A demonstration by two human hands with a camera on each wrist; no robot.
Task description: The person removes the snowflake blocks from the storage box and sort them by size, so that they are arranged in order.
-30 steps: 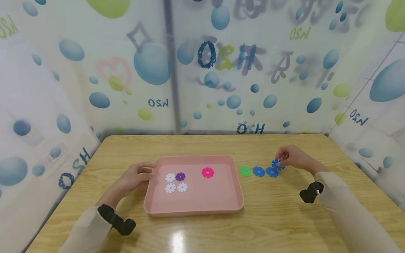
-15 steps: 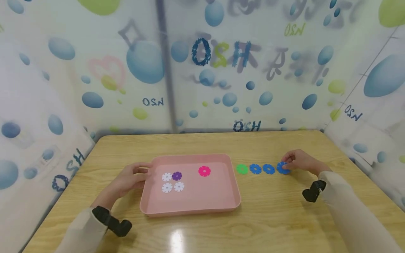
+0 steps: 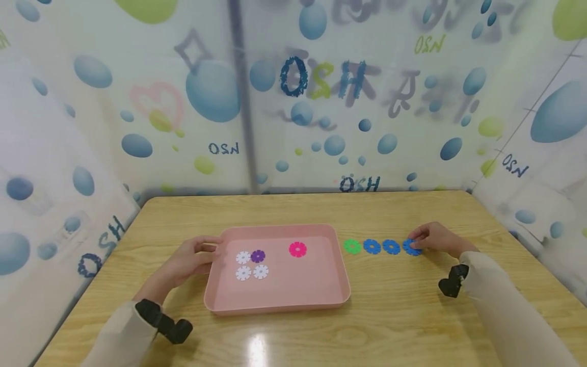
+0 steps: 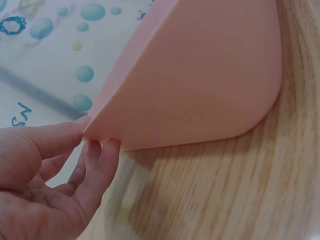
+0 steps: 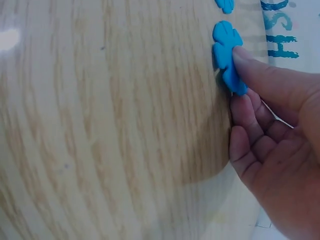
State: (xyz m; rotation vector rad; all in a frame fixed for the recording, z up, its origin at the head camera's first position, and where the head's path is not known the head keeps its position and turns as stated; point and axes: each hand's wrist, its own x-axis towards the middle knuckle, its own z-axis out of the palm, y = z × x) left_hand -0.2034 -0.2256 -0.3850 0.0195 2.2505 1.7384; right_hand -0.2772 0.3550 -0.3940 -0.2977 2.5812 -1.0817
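A pink tray (image 3: 302,288) lies on the wooden table, and my left hand (image 3: 188,259) holds its left edge. In the left wrist view the thumb lies at the rim (image 4: 125,82) and curled fingers (image 4: 100,167) touch the wall from outside. My right hand (image 3: 438,238) pinches a blue notched plastic disc (image 5: 227,57) at the right end of a row, the thumb on its face. To its left, apart from it, lie two more blue discs (image 3: 391,247) (image 3: 372,246) and a green disc (image 3: 352,246) beside the tray.
Inside the tray are three white discs (image 3: 243,273), a purple disc (image 3: 258,256) touching a white one, and a pink disc (image 3: 298,249) by itself. A patterned curtain (image 3: 293,127) stands behind the table's far edge (image 3: 293,194).
My right hand has brought its blue disc down and to the right, from overlapping its neighbour to the row's right end. The left hand stays at the tray. The head view has shifted slightly.
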